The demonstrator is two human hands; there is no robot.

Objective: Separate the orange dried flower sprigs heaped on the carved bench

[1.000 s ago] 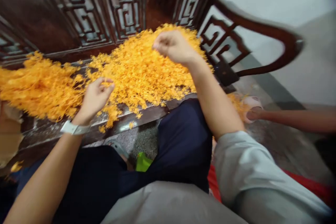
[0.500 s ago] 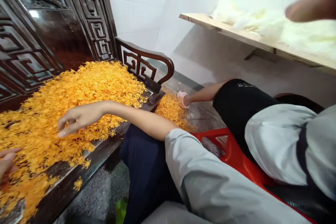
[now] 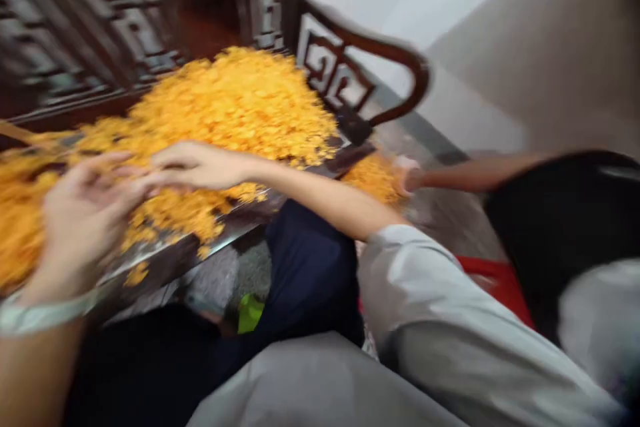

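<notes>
A heap of small orange flower-shaped pieces (image 3: 250,100) covers the seat of a dark carved wooden bench (image 3: 175,250). My left hand (image 3: 83,213), with a pale band at the wrist, is raised over the near left part of the heap, fingers bent and drawn together. My right hand (image 3: 200,165) reaches across from the right, its fingers closed and their tips meeting those of my left hand. Motion smears both hands. Anything pinched between the fingertips is too blurred to make out.
The bench's curved armrest (image 3: 395,47) rises beyond the heap. More orange pieces (image 3: 373,177) lie on the floor beside another person's foot (image 3: 407,173). A red plastic stool (image 3: 495,287) is at the right, and something bright green (image 3: 250,312) is below my knees.
The view has swung left, taking the white-laden board out of sight. My left hand has come fully into view, and my hands, apart before, now meet at the fingertips.
</notes>
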